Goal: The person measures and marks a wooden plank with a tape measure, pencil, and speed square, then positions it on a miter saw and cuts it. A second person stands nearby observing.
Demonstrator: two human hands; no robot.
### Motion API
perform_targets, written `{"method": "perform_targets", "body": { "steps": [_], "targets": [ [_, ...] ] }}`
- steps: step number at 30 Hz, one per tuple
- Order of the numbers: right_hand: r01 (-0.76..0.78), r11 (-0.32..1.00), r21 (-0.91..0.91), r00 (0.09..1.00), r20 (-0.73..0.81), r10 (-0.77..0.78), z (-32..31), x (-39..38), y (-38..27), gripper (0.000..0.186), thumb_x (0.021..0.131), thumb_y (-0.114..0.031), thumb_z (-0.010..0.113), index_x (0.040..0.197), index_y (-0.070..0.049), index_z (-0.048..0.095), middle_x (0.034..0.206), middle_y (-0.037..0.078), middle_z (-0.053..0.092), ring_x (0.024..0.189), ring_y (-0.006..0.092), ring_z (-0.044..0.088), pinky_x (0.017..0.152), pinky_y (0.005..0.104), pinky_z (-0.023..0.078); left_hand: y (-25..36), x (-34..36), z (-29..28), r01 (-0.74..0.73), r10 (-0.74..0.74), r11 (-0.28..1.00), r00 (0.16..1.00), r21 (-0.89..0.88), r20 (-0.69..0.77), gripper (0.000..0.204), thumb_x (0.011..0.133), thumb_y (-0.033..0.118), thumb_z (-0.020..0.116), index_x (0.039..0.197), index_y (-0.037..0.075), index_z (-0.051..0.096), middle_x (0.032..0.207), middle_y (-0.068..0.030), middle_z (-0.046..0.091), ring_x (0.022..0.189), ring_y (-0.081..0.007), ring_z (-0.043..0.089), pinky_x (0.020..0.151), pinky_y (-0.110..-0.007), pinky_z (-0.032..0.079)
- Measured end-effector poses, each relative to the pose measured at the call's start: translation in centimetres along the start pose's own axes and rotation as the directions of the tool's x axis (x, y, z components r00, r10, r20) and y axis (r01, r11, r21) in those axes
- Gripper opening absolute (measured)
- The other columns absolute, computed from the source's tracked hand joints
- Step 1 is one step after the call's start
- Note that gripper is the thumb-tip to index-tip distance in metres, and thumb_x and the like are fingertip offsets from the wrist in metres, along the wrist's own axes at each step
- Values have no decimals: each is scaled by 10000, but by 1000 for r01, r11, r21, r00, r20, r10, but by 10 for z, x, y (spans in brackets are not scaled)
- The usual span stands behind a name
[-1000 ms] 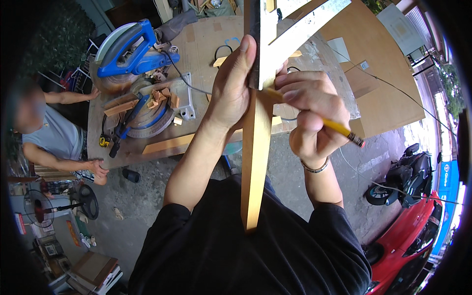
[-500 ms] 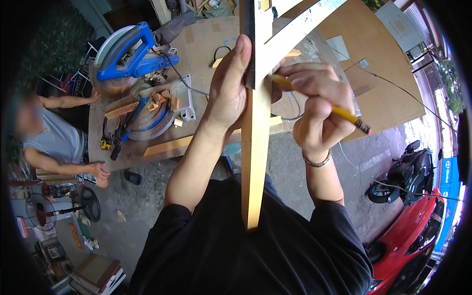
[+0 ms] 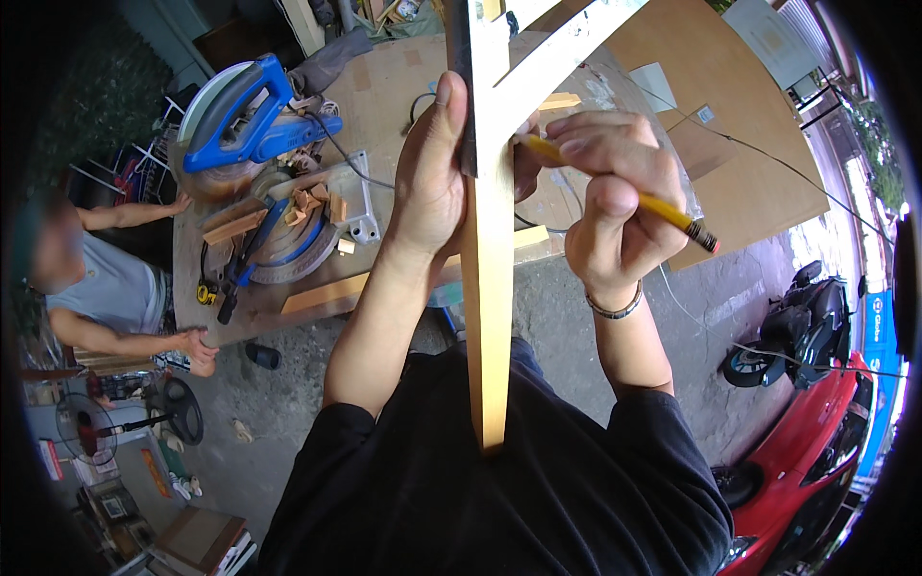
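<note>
A long, pale wooden strip (image 3: 490,307) stands upright in front of my chest, its lower end against my black shirt. My left hand (image 3: 430,182) is closed around its upper part, the thumb along the dark edge of a bright, angled layout square (image 3: 567,60) lying on the wood. My right hand (image 3: 624,206) pinches a yellow pencil (image 3: 675,216) with a pink eraser. The pencil's tip meets the strip beside the square's lower end. Glare washes out the square's markings, and my left fingers are partly hidden behind the strip.
A blue miter saw (image 3: 252,130) stands on the worktable (image 3: 399,72) at left, with wood offcuts (image 3: 305,204) on its base. Another person (image 3: 106,278) is beside it, hands at the table's edge. A wooden strip (image 3: 327,294) lies along the near edge. A motorcycle (image 3: 792,331) stands at right.
The strip and square have shifted slightly left with my left hand. My right hand has moved slightly left too, and the pencil tip stays against the wood.
</note>
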State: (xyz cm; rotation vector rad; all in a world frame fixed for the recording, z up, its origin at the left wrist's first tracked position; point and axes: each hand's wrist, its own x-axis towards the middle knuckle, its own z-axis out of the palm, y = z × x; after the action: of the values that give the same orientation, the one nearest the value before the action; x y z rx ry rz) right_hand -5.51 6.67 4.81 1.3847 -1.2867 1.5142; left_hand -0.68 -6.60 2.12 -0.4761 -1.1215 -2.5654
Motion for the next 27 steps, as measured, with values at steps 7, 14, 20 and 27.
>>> {"method": "perform_targets", "body": {
  "steps": [7,14,20,27],
  "targets": [
    [16,999,-29,1000,16,-15,1,0,1,326,919,-349,649,841,-33,642,757,73,662,713,237,640,655,319,485,-2,3,2,-21,22,999,1000,-40,14,607,1022,561,328,1064,17,596,873,-77,614,695,-137,609,584,-260,494],
    [42,998,-51,999,-1,-42,0,-2,7,299,917,-323,661,833,-37,640,760,77,668,709,231,642,649,316,484,0,4,-3,26,-20,997,996,-72,81,613,1016,573,335,1039,22,601,874,-76,618,680,-131,603,568,-253,485],
    [69,993,-91,996,56,-64,-2,-2,2,251,962,-242,581,832,-28,598,765,93,647,736,247,635,679,346,492,-3,6,9,-24,25,999,997,26,-68,597,1022,569,316,1003,30,572,829,-75,597,620,-128,556,554,-249,445],
    [-330,943,38,888,-326,324,-31,13,47,268,1053,-209,446,1017,16,588,834,44,536,720,121,484,658,256,417,-13,35,-24,40,-42,999,984,17,174,584,1026,583,234,904,67,477,611,-47,455,524,-111,435,515,-243,378]
  ]
}}
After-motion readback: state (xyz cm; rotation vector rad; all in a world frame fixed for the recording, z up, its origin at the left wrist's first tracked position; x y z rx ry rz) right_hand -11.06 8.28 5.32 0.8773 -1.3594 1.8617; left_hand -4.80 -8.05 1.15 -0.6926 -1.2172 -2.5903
